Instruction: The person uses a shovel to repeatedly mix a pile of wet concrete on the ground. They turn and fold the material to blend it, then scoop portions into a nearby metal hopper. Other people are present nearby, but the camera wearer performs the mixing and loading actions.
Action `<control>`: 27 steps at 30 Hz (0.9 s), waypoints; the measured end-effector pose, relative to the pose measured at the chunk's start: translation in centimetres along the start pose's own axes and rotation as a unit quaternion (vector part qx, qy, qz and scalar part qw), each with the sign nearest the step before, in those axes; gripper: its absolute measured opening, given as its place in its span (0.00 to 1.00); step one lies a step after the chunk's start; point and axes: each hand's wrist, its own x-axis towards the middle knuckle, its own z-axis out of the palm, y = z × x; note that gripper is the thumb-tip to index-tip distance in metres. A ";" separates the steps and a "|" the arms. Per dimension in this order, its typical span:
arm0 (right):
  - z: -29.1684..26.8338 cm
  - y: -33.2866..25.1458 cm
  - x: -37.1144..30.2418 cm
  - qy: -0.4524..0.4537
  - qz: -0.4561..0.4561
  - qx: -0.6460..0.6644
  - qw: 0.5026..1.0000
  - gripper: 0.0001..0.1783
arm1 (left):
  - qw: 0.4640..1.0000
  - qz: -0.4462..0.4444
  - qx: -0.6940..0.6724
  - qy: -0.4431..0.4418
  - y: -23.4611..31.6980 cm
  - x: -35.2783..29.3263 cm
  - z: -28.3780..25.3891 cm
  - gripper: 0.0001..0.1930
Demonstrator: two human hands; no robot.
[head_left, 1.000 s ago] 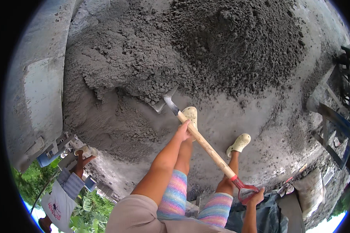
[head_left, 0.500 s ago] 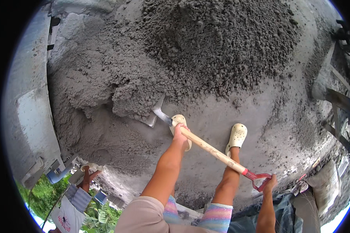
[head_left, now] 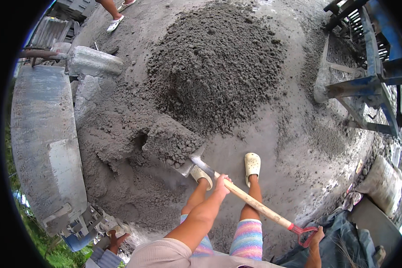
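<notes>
A shovel with a pale wooden shaft (head_left: 259, 206) and red D-shaped grip (head_left: 303, 234) slants across in front of my legs. My left hand (head_left: 222, 183) is wrapped round the shaft just above the metal socket. At the other end, my right hand (head_left: 317, 235) closes on the red grip. A mound of damp grey mix (head_left: 172, 140) covers most of the metal blade (head_left: 186, 168), whose bare near corner shows by my left clog (head_left: 202, 177). Beyond the blade lies a big heap of dark grey crumbly mix (head_left: 219, 67); looser mix (head_left: 120, 138) spreads to the left.
A large grey metal body (head_left: 47, 134) stands at the left. On the right is a blue metal frame (head_left: 362, 87), with a pale sack (head_left: 382, 185) and dark sheeting (head_left: 339, 243) nearer. Another person's feet (head_left: 115, 22) show at far left, and another person's legs (head_left: 116, 239) at lower left.
The view has tilted up, bringing in the whole heap and a person's feet beyond it. The loaded blade has come slightly nearer my feet; both hands keep their hold.
</notes>
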 end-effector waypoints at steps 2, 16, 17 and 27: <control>-1.4 2.7 0.1 -0.026 0.027 0.017 0.999 0.16 | 0.999 0.028 0.044 0.011 -0.2 -1.6 1.8 0.07; 6.4 6.2 2.2 -0.420 0.341 -0.143 0.829 0.15 | 0.868 0.346 0.329 0.135 8.9 -13.7 16.1 0.21; 7.2 5.2 2.3 -0.470 0.325 -0.174 0.802 0.14 | 0.851 0.366 0.338 0.169 9.9 -14.8 16.6 0.22; 10.9 -6.9 -4.2 -0.642 0.184 -0.315 0.675 0.19 | 0.799 0.486 0.288 0.206 14.6 -30.6 13.8 0.28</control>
